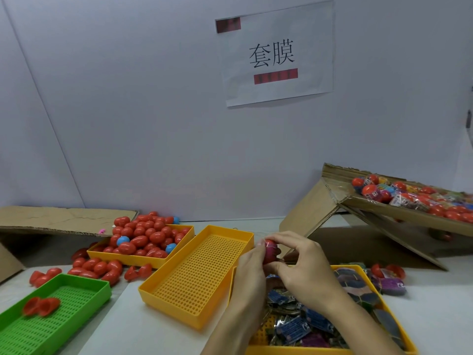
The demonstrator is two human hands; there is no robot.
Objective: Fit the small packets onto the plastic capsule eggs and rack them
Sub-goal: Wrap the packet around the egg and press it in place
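Both hands meet over the table's middle right on one red capsule egg [270,253] that wears a pinkish packet. My left hand [249,271] grips the egg from the left side. My right hand [304,262] pinches it from the top and right with thumb and fingers. Under the hands a yellow tray [399,326] holds several flat packets [294,326], blue, purple and grey. A cardboard box [399,216] at the right, tilted, holds several wrapped eggs [399,194].
An empty yellow perforated tray [202,272] lies left of the hands. Behind it a yellow tray [133,258] is heaped with red eggs [146,237] and a few blue ones; more lie loose on the table. A green tray [76,293] at the near left holds red halves [41,306].
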